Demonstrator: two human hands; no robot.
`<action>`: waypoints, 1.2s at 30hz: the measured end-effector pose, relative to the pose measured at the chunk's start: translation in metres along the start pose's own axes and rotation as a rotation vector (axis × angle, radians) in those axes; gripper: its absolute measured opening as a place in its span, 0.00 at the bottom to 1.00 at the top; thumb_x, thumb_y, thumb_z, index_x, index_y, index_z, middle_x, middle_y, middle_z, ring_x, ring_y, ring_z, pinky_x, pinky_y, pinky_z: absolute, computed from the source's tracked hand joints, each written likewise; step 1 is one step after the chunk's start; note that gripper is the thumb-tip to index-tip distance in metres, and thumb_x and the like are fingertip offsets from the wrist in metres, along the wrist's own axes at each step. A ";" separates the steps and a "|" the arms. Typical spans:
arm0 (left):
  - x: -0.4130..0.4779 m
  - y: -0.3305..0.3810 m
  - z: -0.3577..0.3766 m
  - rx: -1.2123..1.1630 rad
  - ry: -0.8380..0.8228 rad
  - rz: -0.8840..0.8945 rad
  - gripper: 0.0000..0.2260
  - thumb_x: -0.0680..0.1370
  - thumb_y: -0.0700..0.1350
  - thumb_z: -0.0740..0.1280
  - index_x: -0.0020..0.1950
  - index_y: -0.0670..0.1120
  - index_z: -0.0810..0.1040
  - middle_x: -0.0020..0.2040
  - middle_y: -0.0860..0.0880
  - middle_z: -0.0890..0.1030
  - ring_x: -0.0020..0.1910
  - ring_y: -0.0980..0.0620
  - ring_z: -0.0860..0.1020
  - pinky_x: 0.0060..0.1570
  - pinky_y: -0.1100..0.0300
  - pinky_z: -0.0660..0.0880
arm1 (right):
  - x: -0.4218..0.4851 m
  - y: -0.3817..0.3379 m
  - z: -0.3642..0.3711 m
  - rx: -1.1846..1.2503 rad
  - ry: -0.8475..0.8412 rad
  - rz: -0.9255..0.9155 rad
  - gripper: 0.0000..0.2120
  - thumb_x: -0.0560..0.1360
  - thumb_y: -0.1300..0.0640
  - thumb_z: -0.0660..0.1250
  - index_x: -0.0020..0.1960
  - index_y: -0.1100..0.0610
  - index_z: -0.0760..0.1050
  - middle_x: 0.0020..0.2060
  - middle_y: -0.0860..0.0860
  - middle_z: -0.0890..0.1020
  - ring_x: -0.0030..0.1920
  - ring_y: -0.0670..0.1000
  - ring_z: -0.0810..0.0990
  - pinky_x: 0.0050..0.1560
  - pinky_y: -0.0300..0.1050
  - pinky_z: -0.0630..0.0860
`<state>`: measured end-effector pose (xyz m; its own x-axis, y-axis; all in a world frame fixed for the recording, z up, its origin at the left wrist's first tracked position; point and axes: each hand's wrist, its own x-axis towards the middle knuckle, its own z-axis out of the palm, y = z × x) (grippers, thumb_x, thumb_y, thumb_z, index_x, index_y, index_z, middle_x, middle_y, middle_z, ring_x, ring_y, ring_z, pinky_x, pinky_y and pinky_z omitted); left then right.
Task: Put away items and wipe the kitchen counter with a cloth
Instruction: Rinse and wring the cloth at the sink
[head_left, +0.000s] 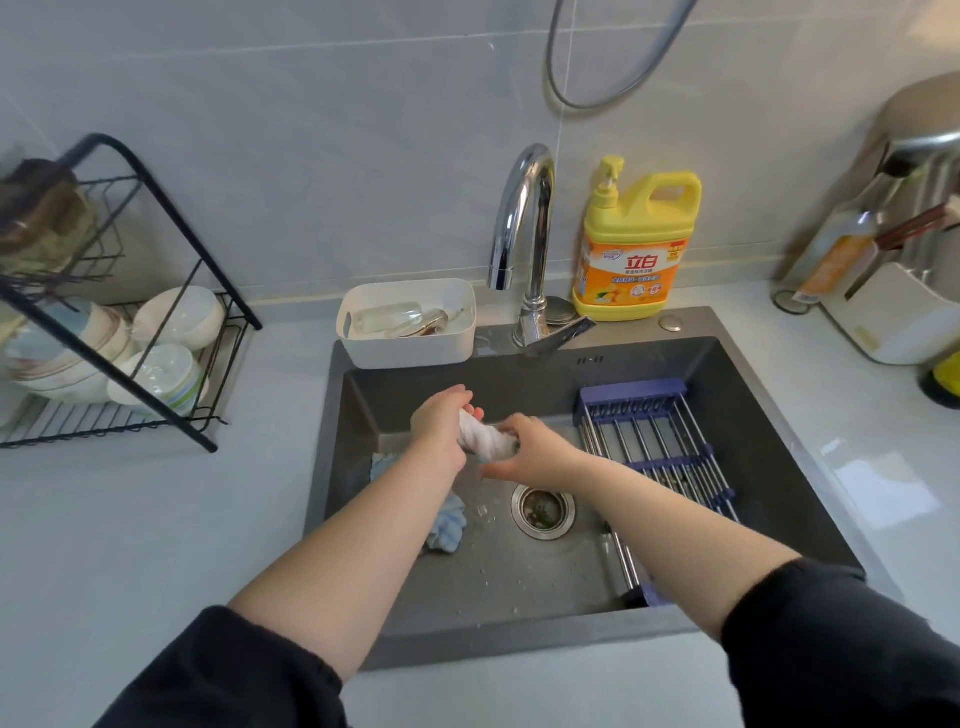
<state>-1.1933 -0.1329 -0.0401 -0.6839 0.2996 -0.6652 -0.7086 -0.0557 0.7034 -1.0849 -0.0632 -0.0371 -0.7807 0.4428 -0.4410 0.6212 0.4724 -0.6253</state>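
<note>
Hidden and cut-off parts around the sink (519, 639)

The ends of the white cloth (485, 441) are covered by the left hand (441, 428) and right hand (535, 454). A blue cloth (447, 525) by the sink's left wall is partly hidden under the left forearm (363, 545). The dish rack (78, 423) is cut by the left edge, and a metal pot (924, 109) by the right. The white tub (410, 348) holds contents too indistinct to name.

The person wore a dark, almost black top. Its left sleeve (223, 675) and right sleeve (852, 639) were soft and crinkly, and they stopped partway up the bare arms
</note>
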 end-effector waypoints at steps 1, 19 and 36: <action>-0.001 0.005 -0.002 -0.034 -0.050 0.017 0.06 0.77 0.35 0.64 0.51 0.41 0.78 0.35 0.46 0.72 0.34 0.51 0.73 0.38 0.58 0.74 | -0.007 0.005 -0.003 0.289 -0.003 0.041 0.28 0.74 0.46 0.68 0.69 0.57 0.66 0.64 0.53 0.72 0.59 0.52 0.74 0.53 0.40 0.71; -0.026 0.017 -0.003 0.034 -0.567 0.028 0.12 0.82 0.43 0.56 0.58 0.44 0.78 0.21 0.53 0.62 0.20 0.57 0.61 0.27 0.62 0.64 | -0.037 -0.032 0.001 0.325 -0.104 0.138 0.15 0.72 0.59 0.69 0.33 0.56 0.64 0.26 0.51 0.68 0.24 0.49 0.65 0.25 0.38 0.61; -0.025 0.008 -0.005 -0.200 0.023 -0.136 0.16 0.79 0.36 0.47 0.45 0.39 0.74 0.25 0.50 0.59 0.17 0.56 0.56 0.27 0.62 0.56 | -0.010 -0.035 0.009 -0.787 0.126 -0.163 0.08 0.76 0.54 0.61 0.48 0.56 0.75 0.47 0.54 0.82 0.47 0.57 0.81 0.40 0.44 0.71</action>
<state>-1.1828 -0.1461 -0.0189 -0.5816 0.2953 -0.7579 -0.8134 -0.2047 0.5444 -1.0998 -0.0909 -0.0167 -0.8812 0.3821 -0.2785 0.4027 0.9151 -0.0186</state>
